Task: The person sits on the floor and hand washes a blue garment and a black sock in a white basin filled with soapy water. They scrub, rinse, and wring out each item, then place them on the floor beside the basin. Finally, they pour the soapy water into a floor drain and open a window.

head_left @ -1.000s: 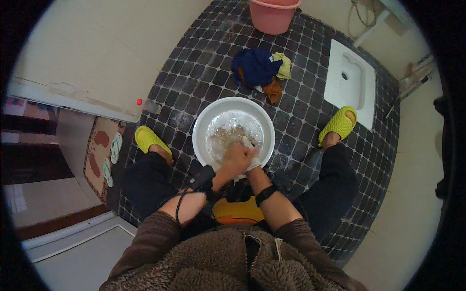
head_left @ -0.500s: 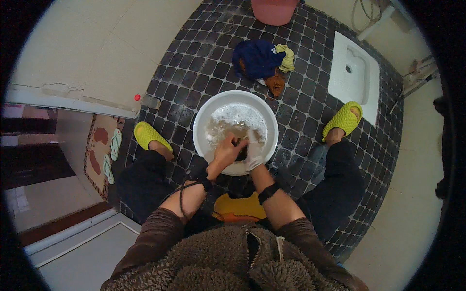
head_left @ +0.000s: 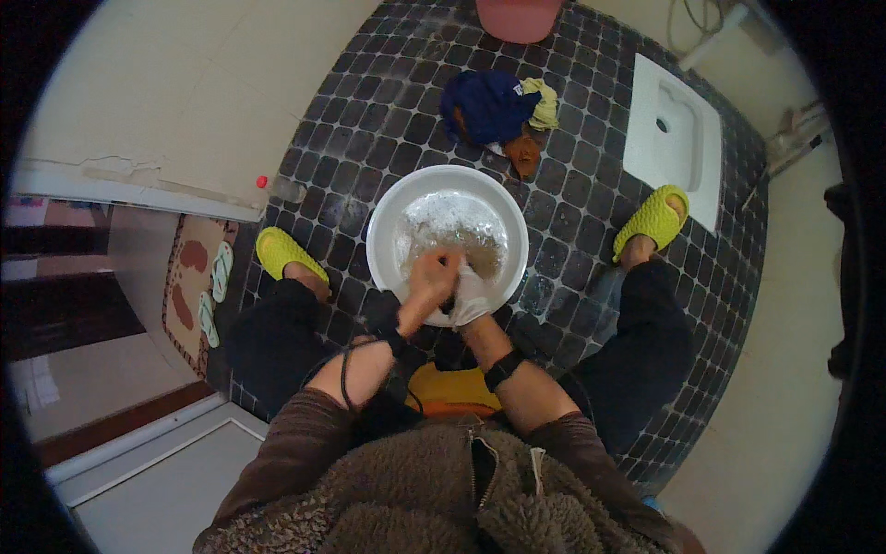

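A white round basin (head_left: 388,214) stands on the floor between my feet, with foamy, cloudy water (head_left: 452,217) in it. My bare left hand (head_left: 431,279) is closed over the near half of the basin, its fingers curled against the other hand. Beside it is my right hand (head_left: 472,295), covered in white, apparently by a thin glove, and closed too. Something dark shows between and below the hands; its kind cannot be made out. Dark bands are round both my wrists.
Beyond the basin lie navy cloth (head_left: 494,106), yellow cloth (head_left: 543,103) and brown cloth (head_left: 523,155). A pink tub (head_left: 520,20) stands at the back, a squat toilet (head_left: 688,138) to the right. At left are a doorway mat (head_left: 191,305) and pale slippers (head_left: 221,270). A yellow-orange seat (head_left: 448,386) is under me.
My hands have drawn together, and the left fingers have curled in more tightly. Less foam shows on the water. The basin and clothes stay in place.
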Tool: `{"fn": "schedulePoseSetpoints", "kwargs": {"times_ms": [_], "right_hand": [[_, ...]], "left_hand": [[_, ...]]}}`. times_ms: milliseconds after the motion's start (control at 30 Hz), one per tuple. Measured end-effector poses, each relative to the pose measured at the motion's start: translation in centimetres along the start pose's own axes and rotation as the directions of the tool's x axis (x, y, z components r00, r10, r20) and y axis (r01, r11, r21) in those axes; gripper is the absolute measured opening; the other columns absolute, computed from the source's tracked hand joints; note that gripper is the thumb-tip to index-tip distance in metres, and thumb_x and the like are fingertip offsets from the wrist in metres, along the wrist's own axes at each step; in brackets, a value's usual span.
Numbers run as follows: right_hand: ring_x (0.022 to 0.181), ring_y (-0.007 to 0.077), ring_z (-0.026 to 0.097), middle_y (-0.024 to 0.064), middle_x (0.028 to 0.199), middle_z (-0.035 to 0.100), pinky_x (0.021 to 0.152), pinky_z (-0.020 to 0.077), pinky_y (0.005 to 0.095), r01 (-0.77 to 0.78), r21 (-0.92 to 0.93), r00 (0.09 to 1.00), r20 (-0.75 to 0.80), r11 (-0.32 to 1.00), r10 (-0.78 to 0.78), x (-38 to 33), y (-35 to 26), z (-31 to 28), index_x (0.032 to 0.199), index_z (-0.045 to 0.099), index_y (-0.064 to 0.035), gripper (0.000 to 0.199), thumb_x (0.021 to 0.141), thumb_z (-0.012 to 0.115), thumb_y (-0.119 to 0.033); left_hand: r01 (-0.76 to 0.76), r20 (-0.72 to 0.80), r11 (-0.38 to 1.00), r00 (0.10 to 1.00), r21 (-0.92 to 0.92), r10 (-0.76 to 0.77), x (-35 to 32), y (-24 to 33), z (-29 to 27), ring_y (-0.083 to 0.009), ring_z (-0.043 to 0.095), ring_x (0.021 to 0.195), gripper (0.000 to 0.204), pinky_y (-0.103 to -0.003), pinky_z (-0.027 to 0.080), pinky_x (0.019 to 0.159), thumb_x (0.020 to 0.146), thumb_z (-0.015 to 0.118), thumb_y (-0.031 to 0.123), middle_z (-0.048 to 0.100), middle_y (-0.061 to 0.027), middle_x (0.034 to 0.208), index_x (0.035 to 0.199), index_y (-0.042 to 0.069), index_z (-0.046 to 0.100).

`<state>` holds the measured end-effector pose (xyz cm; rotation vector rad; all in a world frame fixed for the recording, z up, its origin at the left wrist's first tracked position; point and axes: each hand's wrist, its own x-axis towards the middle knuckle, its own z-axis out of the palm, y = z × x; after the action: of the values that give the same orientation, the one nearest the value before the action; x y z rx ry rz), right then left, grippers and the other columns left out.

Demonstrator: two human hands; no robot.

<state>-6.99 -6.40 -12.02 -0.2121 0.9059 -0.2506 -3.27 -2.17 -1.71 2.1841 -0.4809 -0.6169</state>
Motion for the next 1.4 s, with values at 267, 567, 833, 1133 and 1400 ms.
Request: {"fn": "schedulePoseSetpoints", "kwargs": {"times_ms": [267,567,833,1133,1400], "right_hand": [[0.075,0.0178,0.056,0.0030,0.089,0.060,0.065,0.0477,0.0311,0.040,-0.100,0.999,-0.032,0.994,-0.043,-1.7,-1.5,1.6,0.105,0.058,-0.0061,0.043,0.088,0.049,-0.045],[0.071,0.0217,0.059,0.0076,0.089,0.059,0.060,0.0493,0.0408,-0.087,-0.129,0.986,-0.153,0.988,0.067,-1.6,-6.9,2.0,0.103,0.056,-0.0100,0.045,0.088,0.041,-0.050],[0.077,0.0208,0.058,0.0060,0.095,0.057,0.062,0.0483,0.0357,0.002,-0.191,0.990,-0.136,0.982,-0.028,-2.5,-2.6,2.8,0.114,0.052,-0.0072,0.049,0.087,0.047,-0.048],[0.074,0.0151,0.054,0.0029,0.089,0.057,0.060,0.0468,0.0320,-0.116,-0.121,0.976,0.171,0.986,0.136,-3.9,-3.1,3.2,0.108,0.057,-0.0053,0.053,0.087,0.046,-0.053],[0.085,0.0198,0.055,0.0068,0.093,0.059,0.078,0.0449,0.0320,-0.273,0.043,0.769,0.610,0.961,0.190,-3.1,-1.8,2.8,0.103,0.058,-0.0040,0.054,0.089,0.041,-0.053]], "left_hand": [[-0.296,-0.139,0.954,0.944,0.054,0.300,0.6,-2.3,0.7,-0.0250,0.057,0.069,0.024,-0.036,0.044,0.064,0.086,0.053,0.023,0.060,-0.0173,0.076,0.080,0.000,0.060],[-0.238,0.504,0.902,0.863,0.360,0.026,2.6,-4.2,-2.7,-0.0272,0.058,0.075,0.027,-0.037,0.047,0.068,0.073,0.067,0.025,0.059,-0.0157,0.077,0.084,0.001,0.061],[-0.544,0.015,0.832,0.838,0.103,0.546,0.2,0.2,-0.6,-0.0309,0.057,0.074,0.017,-0.039,0.046,0.064,0.075,0.060,0.010,0.054,-0.0161,0.081,0.090,0.002,0.056],[-0.350,0.101,0.937,0.932,-0.008,0.349,0.0,1.2,-1.3,-0.0347,0.053,0.057,0.029,-0.041,0.040,0.054,0.087,0.049,0.025,0.053,-0.0207,0.063,0.073,0.000,0.053],[-0.288,-0.069,0.958,0.956,-0.004,0.287,0.2,-0.8,-0.5,-0.0334,0.056,0.062,0.031,-0.041,0.042,0.056,0.087,0.049,0.027,0.057,-0.0211,0.066,0.077,0.000,0.058]]}}
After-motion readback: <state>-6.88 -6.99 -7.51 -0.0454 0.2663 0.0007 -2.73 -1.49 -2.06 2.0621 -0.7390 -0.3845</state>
